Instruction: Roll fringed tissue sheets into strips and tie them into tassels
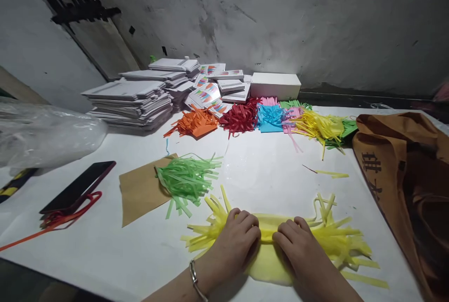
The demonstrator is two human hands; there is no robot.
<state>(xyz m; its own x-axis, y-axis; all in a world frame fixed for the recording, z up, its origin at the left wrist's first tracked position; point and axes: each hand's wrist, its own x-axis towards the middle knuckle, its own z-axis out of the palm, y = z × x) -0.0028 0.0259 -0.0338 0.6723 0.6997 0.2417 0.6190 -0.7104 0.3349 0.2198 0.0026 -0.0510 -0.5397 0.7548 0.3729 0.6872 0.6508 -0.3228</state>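
Note:
A sheet of yellow tissue paper (270, 264), cut into fringe at both ends, lies on the white table in front of me. My left hand (242, 236) has its fingers curled over the paper's middle, left of centre. Just to the right, my right hand (293, 241) curls over the same sheet. Between the hands runs a narrow rolled or folded band of the paper. The fingertips and thumbs are partly hidden. Beyond my left hand rests a green paper tassel (187, 176), overlapping a piece of brown paper (143, 190).
Behind are orange (196, 122), dark red (242, 117), blue (270, 117) and yellow tassels (317, 124). Stacked flat white cartons (129, 101) and a white box (275, 86) stand near the wall. A phone (79, 187) lies left, brown cloth (389, 166) right.

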